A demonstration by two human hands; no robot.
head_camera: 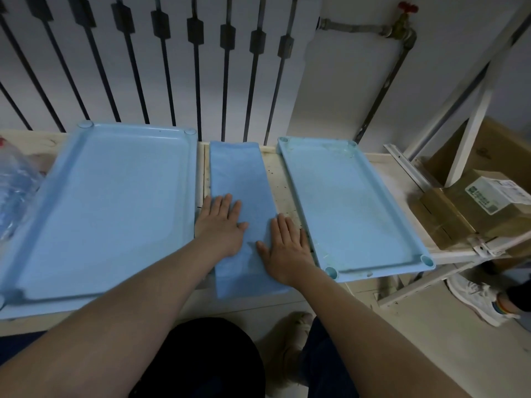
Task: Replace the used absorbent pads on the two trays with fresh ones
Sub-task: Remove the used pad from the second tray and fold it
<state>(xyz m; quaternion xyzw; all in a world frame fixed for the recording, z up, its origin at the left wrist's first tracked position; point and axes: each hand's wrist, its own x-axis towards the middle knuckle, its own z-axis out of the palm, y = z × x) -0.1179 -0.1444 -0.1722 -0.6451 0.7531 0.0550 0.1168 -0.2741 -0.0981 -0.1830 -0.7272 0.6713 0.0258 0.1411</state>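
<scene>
Railing point(195, 67): dark metal bars stand along the white wall behind the bench.
Bench point(277, 179): a pale, speckled surface that carries both trays and the pad.
Left tray point(115, 211): light blue and lying flat, its near edge reaching the front of the bench. Whether a pad already lines it cannot be told.
Right tray point(350, 208): light blue and flat, set at a slight angle. Its floor looks bare and faintly stained.
Folded pad point(238, 173): a long blue strip on the bench between the two trays, running from the back edge toward the person and lying in neither tray.
Cardboard boxes point(471, 208): stacked on a white rack to the right of the bench.
Plastic bottle point(14, 191): clear, at the far left, just beside the left tray.
Left hand point(222, 225): flat, palm down, fingers straight and spread, pressing the pad's left side and gripping nothing.
Right hand point(283, 248): likewise flat and spread, on the pad's right edge, near the right tray's rim.
Shoe point(477, 300): white, on the floor at lower right.
Tap point(402, 27): red-handled, on a wall pipe.
</scene>
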